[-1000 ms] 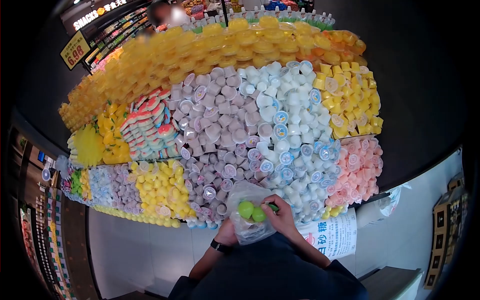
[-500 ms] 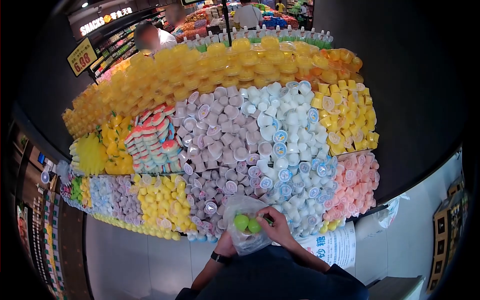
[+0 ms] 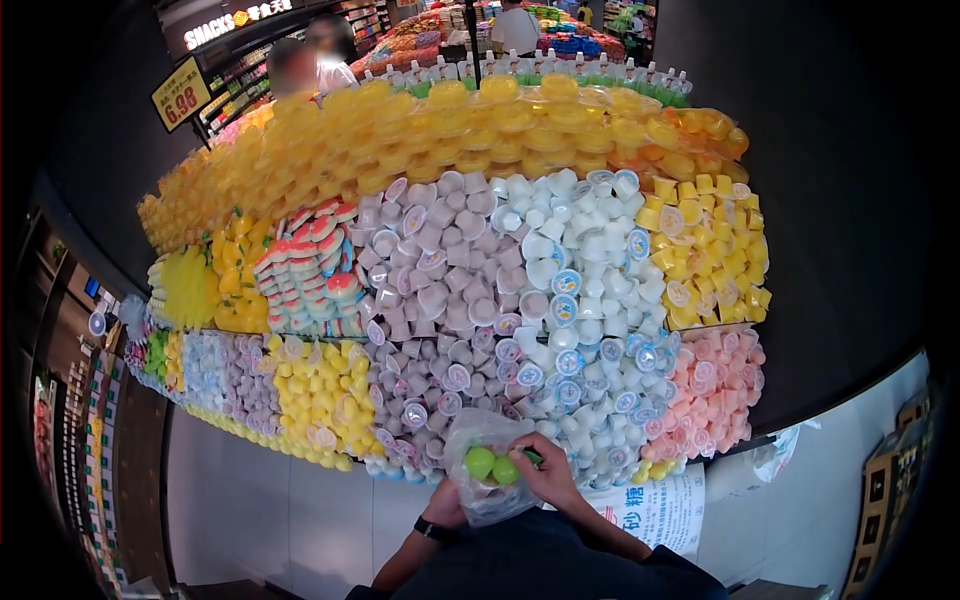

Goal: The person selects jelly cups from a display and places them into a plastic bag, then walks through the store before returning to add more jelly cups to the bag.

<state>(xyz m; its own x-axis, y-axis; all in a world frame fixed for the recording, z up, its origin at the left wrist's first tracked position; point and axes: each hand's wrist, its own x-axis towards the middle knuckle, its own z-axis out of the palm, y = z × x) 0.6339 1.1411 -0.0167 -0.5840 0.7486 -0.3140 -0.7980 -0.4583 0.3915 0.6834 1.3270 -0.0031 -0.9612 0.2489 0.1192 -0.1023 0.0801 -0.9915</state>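
A clear plastic bag (image 3: 490, 430) is held low in front of me, over the near edge of the display. Two bright green round pieces (image 3: 493, 466) show inside it. My left hand (image 3: 447, 503) grips the bag's left side from below, its fingers partly hidden by the plastic. My right hand (image 3: 548, 474) is closed at the bag's right edge, fingertips beside the green pieces. A small dark green bit (image 3: 534, 456) shows at those fingers; what it is I cannot make out. Piled jelly cups, purple (image 3: 430, 365) and white (image 3: 590, 375), lie just beyond.
Yellow cups (image 3: 325, 390) lie left, pink cups (image 3: 710, 385) right. Stacked yellow tubs (image 3: 480, 130) and a row of pouches (image 3: 540, 66) form the back. A price sign (image 3: 181, 95) stands back left. A printed white sack (image 3: 660, 510) is below right. People stand beyond.
The view has shifted slightly, so the display sits a little farther right. Both hands still hold the bag, which appears slightly lower. The green pieces remain inside.
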